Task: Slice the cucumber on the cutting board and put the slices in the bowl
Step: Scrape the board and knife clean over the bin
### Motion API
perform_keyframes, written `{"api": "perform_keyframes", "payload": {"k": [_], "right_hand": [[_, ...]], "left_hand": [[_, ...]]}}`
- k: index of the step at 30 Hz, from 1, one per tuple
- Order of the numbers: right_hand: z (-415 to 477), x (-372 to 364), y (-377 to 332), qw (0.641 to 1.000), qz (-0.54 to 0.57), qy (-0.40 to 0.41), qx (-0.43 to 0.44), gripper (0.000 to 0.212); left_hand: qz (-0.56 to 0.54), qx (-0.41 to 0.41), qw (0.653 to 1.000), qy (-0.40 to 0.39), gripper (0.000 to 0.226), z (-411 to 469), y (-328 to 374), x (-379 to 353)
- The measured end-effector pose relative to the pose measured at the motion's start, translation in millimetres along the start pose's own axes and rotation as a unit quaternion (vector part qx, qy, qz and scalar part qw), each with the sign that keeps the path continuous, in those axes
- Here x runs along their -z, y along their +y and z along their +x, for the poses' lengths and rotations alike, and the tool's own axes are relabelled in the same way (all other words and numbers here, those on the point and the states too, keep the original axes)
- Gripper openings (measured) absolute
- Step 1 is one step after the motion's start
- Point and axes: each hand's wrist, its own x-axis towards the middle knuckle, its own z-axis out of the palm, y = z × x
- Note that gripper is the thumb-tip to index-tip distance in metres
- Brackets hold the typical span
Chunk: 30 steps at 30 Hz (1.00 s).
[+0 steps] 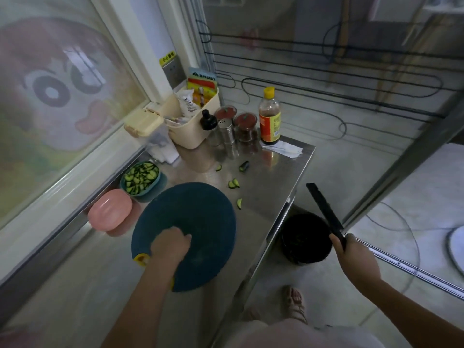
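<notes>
A round dark-blue cutting board [195, 222] lies on the steel counter with nothing on its surface. My left hand [170, 244] rests on its near part, fingers curled; whether it holds anything I cannot tell. My right hand [351, 254] is off the counter's right edge, above the floor, gripping a black knife [324, 212] whose blade points up and away. A teal bowl [125, 182] left of the board's far edge is full of cucumber slices [141, 177]. Several stray cucumber pieces [234, 183] lie on the counter beyond the board, one being an end piece [244, 166].
A pink bowl [109, 213] sits left of the board. At the counter's [276, 172] back stand a cream caddy [195, 121], jars, a shaker and a sauce bottle [270, 116]. A black bin [305, 238] stands on the floor below the knife. A window runs along the left.
</notes>
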Motion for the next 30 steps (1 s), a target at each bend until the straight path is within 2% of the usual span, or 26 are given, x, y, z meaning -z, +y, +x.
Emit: {"api": "perform_keyframes", "payload": {"k": [2,3,6,9,13,17,23,27,30], "right_hand": [[0,5,8,1.0,-0.013,-0.005,-0.016,0.041],[1,6,13,0.999,-0.022,-0.01,-0.022,0.041],[4,12,25,0.994,-0.076,-0.054,-0.052,0.04],[15,18,28,0.983,-0.14,-0.106,-0.047,0.039],[35,29,22,0.966,-0.215,-0.144,-0.009,0.04],[54,43,19,0.961,-0.245,-0.126,0.017,0.04],[74,64,27,0.957,-0.255,-0.13,0.04,0.038],[80,75,32,0.954,-0.264,-0.13,0.059,0.037],[83,81,36,0.952,-0.264,-0.137,0.069,0.037]], "left_hand": [[-0.027,-0.152,0.985,0.072,0.032,-9,60,13],[-0.061,-0.225,0.969,0.083,0.028,-16,91,15],[-0.114,-0.385,0.915,0.039,0.028,-27,178,-3],[-0.071,-0.464,0.883,-0.018,0.042,-24,244,-44],[0.059,-0.503,0.858,-0.091,0.078,-14,289,-90],[0.153,-0.539,0.824,-0.082,0.102,-6,310,-112],[0.131,-0.557,0.819,-0.045,0.104,15,337,-122],[0.086,-0.551,0.827,-0.066,0.1,29,348,-125],[0.056,-0.523,0.847,-0.075,0.098,41,355,-127]]}}
